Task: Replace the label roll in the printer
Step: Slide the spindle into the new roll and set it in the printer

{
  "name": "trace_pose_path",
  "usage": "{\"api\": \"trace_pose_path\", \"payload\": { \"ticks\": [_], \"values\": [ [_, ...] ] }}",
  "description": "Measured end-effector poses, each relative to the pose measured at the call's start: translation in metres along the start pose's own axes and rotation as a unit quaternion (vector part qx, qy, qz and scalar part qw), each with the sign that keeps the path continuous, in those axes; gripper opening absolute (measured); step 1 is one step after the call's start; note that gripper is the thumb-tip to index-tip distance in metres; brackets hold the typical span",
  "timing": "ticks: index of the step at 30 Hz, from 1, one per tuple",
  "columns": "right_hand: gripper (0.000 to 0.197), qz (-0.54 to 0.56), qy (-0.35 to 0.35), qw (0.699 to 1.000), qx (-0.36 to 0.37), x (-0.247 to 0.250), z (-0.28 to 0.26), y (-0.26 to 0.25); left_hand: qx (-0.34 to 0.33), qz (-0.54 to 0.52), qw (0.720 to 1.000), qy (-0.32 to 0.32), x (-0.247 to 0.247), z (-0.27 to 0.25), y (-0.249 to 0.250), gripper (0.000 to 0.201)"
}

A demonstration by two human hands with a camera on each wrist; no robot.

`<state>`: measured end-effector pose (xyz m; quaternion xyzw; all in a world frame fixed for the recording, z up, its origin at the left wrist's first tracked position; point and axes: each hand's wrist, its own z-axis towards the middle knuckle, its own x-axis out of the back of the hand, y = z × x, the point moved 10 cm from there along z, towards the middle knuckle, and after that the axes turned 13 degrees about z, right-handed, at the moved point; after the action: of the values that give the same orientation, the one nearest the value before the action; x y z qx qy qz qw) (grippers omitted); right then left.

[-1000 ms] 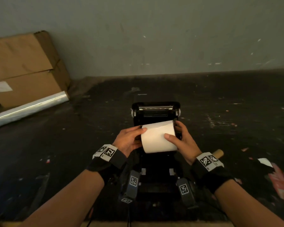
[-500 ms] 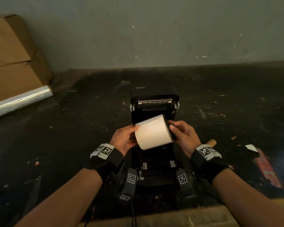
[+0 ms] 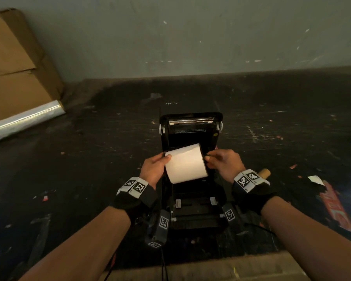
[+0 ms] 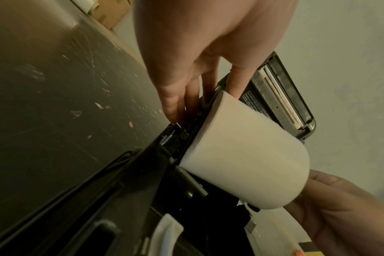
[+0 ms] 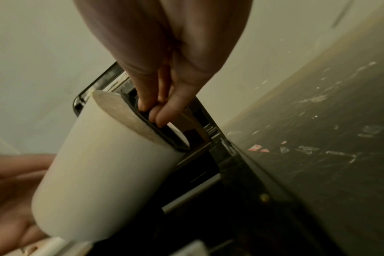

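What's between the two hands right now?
The white label roll, tilted over the open printer: left hand at one end, right hand pinching a black piece at the other. Head view.

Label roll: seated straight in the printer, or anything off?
Yes. The label roll is skewed relative to the sides of the open printer and is held above the bay, not seated. The left hand holds its left end, and the right hand pinches the black guide at its right end.
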<state>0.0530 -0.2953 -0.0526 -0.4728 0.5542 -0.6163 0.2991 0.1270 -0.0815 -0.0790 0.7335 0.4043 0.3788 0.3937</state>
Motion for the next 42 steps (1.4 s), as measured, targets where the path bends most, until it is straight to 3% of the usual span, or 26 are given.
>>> {"api": "trace_pose_path", "payload": {
  "ticks": [6,14,26,30,32,35,38,42],
  "values": [
    [0.022,-0.085,0.002,0.996,-0.001,0.003,-0.004,0.011,-0.05,0.145,0.988,0.024,-0.009,0.002,0.002,0.066],
    [0.024,-0.146,-0.017,0.989,-0.028,0.005,-0.004,0.024,-0.088,0.286,0.953,0.038,-0.02,-0.009,0.007,0.047],
    [0.022,-0.197,-0.043,0.975,-0.089,0.007,-0.005,0.028,-0.122,0.372,0.92,0.017,-0.029,-0.013,0.009,0.05],
    [0.018,-0.078,0.013,0.99,-0.113,0.02,-0.003,0.024,-0.123,0.378,0.917,0.0,-0.026,-0.007,0.009,0.049],
    [0.029,-0.054,0.015,0.989,-0.135,0.018,-0.002,0.02,-0.124,0.377,0.918,-0.006,-0.025,-0.006,0.009,0.049],
    [0.042,-0.14,-0.031,0.975,-0.171,0.002,-0.003,0.018,-0.129,0.376,0.917,-0.005,-0.025,-0.005,0.011,0.049],
    [0.037,-0.169,-0.048,0.966,-0.191,-0.008,-0.002,0.022,-0.128,0.374,0.919,-0.007,-0.024,-0.005,0.012,0.049],
    [0.025,-0.123,-0.013,0.975,-0.186,-0.003,-0.001,0.021,-0.125,0.377,0.917,-0.025,-0.024,-0.004,0.013,0.05]
  ]
}}
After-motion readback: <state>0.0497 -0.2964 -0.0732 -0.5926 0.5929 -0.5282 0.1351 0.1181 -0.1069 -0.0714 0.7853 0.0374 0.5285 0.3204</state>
